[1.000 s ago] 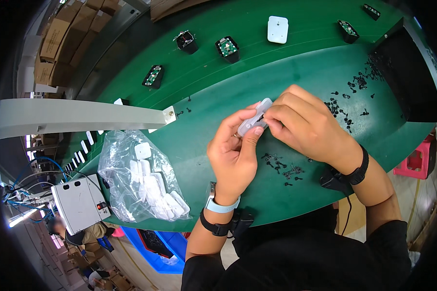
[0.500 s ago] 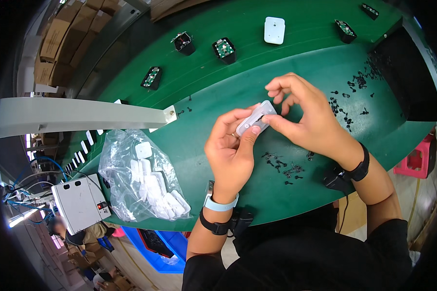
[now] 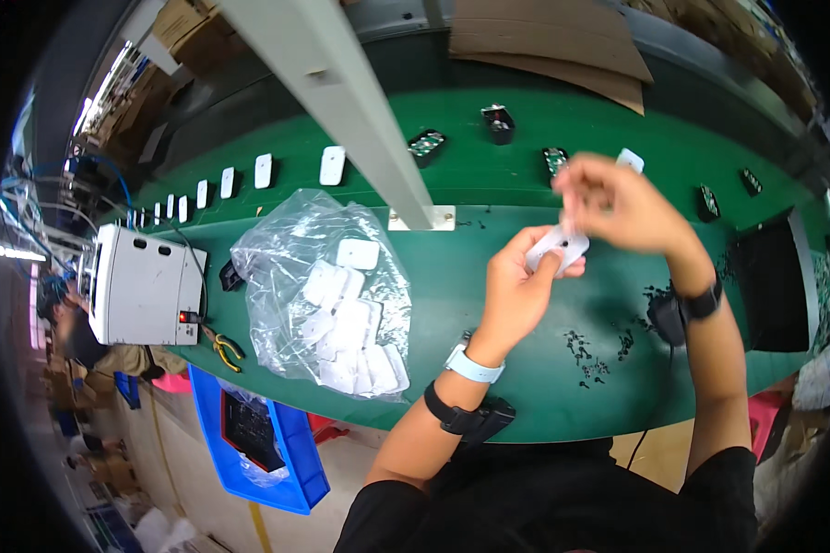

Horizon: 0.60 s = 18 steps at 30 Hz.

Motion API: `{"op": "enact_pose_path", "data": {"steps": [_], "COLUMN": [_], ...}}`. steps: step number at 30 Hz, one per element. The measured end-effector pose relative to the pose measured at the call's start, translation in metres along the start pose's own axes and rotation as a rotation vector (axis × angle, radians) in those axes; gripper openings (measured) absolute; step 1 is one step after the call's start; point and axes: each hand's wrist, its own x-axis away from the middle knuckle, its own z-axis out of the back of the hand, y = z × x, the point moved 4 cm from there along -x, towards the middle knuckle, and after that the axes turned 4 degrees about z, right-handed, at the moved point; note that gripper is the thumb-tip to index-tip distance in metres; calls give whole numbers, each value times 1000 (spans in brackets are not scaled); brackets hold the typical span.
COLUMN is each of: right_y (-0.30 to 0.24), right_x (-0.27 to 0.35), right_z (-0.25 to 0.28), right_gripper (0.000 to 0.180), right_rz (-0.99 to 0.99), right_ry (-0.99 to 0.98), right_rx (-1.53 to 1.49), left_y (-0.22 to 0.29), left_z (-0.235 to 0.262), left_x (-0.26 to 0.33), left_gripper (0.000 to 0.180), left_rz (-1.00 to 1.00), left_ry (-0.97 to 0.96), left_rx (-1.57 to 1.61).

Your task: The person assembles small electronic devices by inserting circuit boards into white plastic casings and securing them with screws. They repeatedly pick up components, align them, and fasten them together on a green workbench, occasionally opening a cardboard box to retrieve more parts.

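Nearest the body, two dark wristbands and a pale watch are worn on the left forearm. The left hand [image 3: 516, 290] is raised above the green bench [image 3: 489, 369]; its fingers are closed round a small white plastic housing [image 3: 557, 247], which is held clear of the surface. The right hand [image 3: 618, 205] is placed just above and against the housing, with the fingertips pinched at its upper edge. The right hand is blurred, so whether a small part is pinched there cannot be told.

It is judged that the step in hand is a fitting or pressing at the housing's top edge. It would be done well if the housing were kept steady in the left hand and pressure were applied squarely, without twist.

Small black parts [image 3: 595, 355] are scattered on the bench below the hands. To the left, a clear bag of white housings [image 3: 337, 304] is laid, and beyond it a grey box unit [image 3: 143, 286]. Farther off, white covers [image 3: 332, 166] and dark circuit assemblies [image 3: 426, 145] are set in a row along the belt.
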Motion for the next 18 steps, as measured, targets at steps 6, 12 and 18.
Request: {"op": "enact_pose_path", "data": {"steps": [6,12,18], "right_y": [41,69,8], "right_x": [-161,-205,-113], "right_z": [-47,-93,-23], "right_gripper": [61,58,43], "right_rz": [373,190,11], "right_ry": [-180,-405,165], "right_rx": [727,776,442], "left_y": [29,47,30], "left_z": [18,42,35], "left_x": [3,5,-1], "left_gripper": [20,18,21], "left_rz": [-307,-440,-191], "left_ry": [254,414,141], "left_rx": [203,404,438]}}
